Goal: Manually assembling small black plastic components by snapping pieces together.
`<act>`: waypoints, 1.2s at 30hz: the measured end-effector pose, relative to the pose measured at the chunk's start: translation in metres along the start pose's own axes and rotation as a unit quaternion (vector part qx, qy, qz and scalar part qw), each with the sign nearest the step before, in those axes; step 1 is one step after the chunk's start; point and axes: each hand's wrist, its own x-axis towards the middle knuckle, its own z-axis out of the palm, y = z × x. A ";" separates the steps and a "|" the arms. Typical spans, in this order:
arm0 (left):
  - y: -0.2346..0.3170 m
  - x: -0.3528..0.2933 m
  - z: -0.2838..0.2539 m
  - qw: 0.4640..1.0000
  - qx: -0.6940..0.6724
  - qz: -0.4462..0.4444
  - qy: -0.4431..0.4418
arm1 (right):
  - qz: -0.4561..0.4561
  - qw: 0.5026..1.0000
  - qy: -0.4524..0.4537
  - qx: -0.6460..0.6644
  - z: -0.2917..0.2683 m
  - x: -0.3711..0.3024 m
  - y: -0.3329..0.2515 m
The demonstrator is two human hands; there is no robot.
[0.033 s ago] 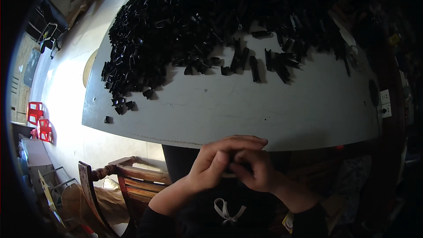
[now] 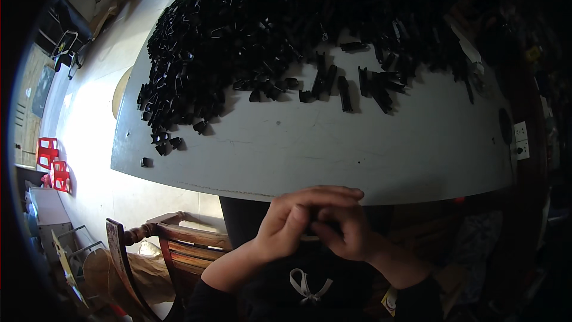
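Observation:
My left hand [image 2: 292, 214] and my right hand [image 2: 348, 228] meet just in front of the table's near edge. The left one's fingers stretch out and lie over the top of the right one. Loosely bent, the right fingers go in under the left palm, and a dark gap separates them from the right thumb. Nothing shows in either hand, though the right fingertips are partly hidden. Beyond them, a large heap of small black clip-like pieces [image 2: 202, 65] covers the far part of the grey table [image 2: 310, 155]. Several longer black channel-shaped pieces [image 2: 345, 93] lie at its near edge.
A slatted wooden chair [image 2: 193, 244] stands at the lower left, with brown paper [image 2: 143, 271] by it. Red stools [image 2: 60, 176] are on the floor at far left. A white wall socket [image 2: 521, 140] is beyond the table's right side. One black piece [image 2: 145, 161] lies near the left corner.

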 end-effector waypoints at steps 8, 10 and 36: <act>-0.019 0.037 -0.033 0.967 0.224 0.094 0.082 | 0.178 0.945 -0.001 0.274 -0.015 0.014 0.031; -0.025 0.066 -0.054 0.909 0.386 0.069 0.144 | 0.146 0.942 0.084 0.292 -0.041 0.036 0.034; -0.018 0.003 -0.049 0.854 0.512 0.041 0.082 | -0.097 0.920 0.080 -0.371 -0.050 0.065 0.053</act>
